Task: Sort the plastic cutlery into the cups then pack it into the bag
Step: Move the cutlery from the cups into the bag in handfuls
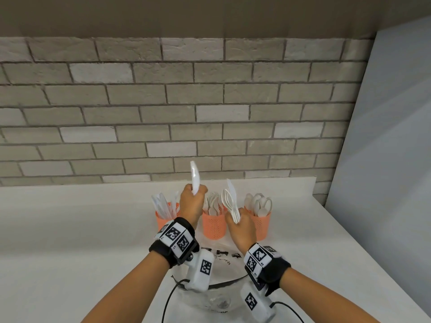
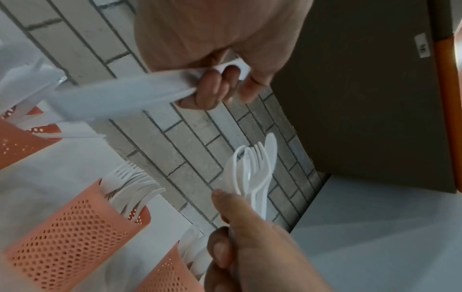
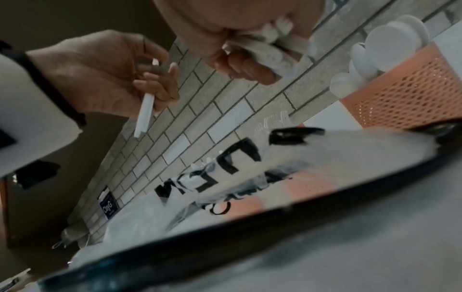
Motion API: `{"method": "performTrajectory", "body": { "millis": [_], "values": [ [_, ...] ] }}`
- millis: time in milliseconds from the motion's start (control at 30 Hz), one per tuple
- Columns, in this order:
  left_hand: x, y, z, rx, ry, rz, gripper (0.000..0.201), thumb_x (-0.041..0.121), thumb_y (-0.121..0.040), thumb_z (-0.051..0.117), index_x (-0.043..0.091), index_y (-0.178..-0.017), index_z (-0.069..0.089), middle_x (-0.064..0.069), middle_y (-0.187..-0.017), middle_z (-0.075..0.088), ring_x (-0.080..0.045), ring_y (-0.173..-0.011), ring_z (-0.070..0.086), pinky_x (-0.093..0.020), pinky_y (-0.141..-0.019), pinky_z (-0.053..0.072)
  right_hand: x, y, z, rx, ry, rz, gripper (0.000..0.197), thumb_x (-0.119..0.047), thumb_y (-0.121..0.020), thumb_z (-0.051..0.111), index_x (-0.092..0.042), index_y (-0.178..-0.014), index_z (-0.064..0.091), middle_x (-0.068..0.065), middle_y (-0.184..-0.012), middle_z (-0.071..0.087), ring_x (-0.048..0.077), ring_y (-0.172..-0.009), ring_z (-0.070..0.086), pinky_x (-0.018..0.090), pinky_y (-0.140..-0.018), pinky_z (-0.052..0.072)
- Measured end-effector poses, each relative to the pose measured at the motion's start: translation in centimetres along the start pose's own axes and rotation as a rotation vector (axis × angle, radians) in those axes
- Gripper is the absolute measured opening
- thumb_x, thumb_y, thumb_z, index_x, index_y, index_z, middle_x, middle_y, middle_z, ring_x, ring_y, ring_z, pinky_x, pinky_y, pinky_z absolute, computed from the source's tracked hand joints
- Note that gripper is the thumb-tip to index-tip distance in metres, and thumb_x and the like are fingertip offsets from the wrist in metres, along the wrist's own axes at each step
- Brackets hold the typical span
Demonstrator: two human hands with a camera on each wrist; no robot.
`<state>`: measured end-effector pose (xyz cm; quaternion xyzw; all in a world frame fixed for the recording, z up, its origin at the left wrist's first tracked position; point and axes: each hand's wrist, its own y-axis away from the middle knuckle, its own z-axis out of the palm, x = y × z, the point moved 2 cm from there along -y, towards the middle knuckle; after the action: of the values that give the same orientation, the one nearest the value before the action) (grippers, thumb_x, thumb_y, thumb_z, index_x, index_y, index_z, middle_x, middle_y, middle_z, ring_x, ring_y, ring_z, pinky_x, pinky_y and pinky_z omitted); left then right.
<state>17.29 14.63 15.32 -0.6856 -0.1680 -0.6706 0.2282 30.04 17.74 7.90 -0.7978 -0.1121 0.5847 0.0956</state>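
Nearest, a clear plastic bag (image 1: 210, 297) with black lettering sits on the white bench (image 1: 70, 229). Beyond it, the left hand (image 1: 191, 203) grips a white knife (image 1: 195, 177); the right hand (image 1: 241, 226) clutches mixed cutlery (image 1: 231, 203). Three perforated orange cups (image 1: 214, 226) stand before grey brick.

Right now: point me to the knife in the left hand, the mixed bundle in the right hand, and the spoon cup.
knife (image 1: 195, 177), head view, on the blade above the fist.
mixed bundle (image 1: 231, 201), head view, on the heads above the fingers.
spoon cup (image 1: 262, 226), head view, on the perforated orange wall.
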Motion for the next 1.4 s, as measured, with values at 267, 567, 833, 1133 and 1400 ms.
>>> {"method": "performTrajectory", "body": {
  "millis": [267, 567, 833, 1133, 1400],
  "values": [
    [0.2, 0.6, 0.9, -0.07, -0.133, 0.188, 0.025, 0.032, -0.077, 0.074, 0.012, -0.089, 0.065, 0.005, -0.055, 0.045, -0.007, -0.048, 0.043, -0.013, -0.047, 0.038, -0.7, 0.1, -0.6, 0.002, 0.261, -0.087, 0.026, -0.036, -0.092, 0.052, -0.01, -0.092, 0.055, -0.001, -0.069, 0.057, 0.018, -0.061, 0.055, 0.021, -0.047, 0.034],
    [0.4, 0.6, 2.4, 0.004, -0.329, 0.324, 0.016, 0.019, -0.089, 0.06, 0.008, -0.084, 0.049, 0.002, -0.065, 0.048, -0.008, -0.054, 0.045, -0.01, -0.044, 0.038, -0.7, 0.1, -1.0, -0.023, 0.465, -0.153, 0.024, -0.033, -0.094, 0.049, -0.011, -0.101, 0.053, -0.001, -0.077, 0.054, 0.019, -0.067, 0.053, 0.03, -0.058, 0.039],
    [0.1, 1.7, 3.2, -0.07, -0.144, 0.26, 0.01, 0.014, -0.091, 0.057, 0.007, -0.084, 0.055, -0.003, -0.068, 0.057, -0.015, -0.056, 0.054, -0.016, -0.049, 0.047, -0.8, 0.0, -1.5, -0.038, 0.482, -0.147, 0.024, -0.03, -0.095, 0.047, -0.008, -0.103, 0.05, 0.0, -0.074, 0.051, 0.018, -0.065, 0.05, 0.028, -0.056, 0.036],
    [1.9, 0.6, 2.3, 0.06, 0.009, 0.318, 0.03, 0.023, -0.099, 0.04, 0.016, -0.075, 0.055, 0.001, -0.065, 0.057, 0.0, -0.053, 0.053, -0.013, -0.055, 0.043, -0.1, -0.5, -2.0, -0.101, 0.341, -0.167, 0.016, -0.029, -0.094, 0.05, -0.014, -0.094, 0.053, -0.004, -0.067, 0.051, 0.015, -0.057, 0.047, 0.016, -0.045, 0.029],
    [2.4, -2.8, -1.0, -0.016, -0.046, 0.141, 0.022, 0.026, -0.09, 0.058, 0.018, -0.069, 0.059, 0.004, -0.054, 0.033, -0.007, -0.041, 0.031, -0.019, -0.04, 0.027, -0.7, -0.4, -2.6, -0.417, -0.172, 0.081, 0.022, -0.033, -0.097, 0.046, -0.018, -0.107, 0.059, -0.006, -0.053, 0.038, 0.001, -0.04, 0.038, 0.021, -0.043, 0.039]
  ]
}}
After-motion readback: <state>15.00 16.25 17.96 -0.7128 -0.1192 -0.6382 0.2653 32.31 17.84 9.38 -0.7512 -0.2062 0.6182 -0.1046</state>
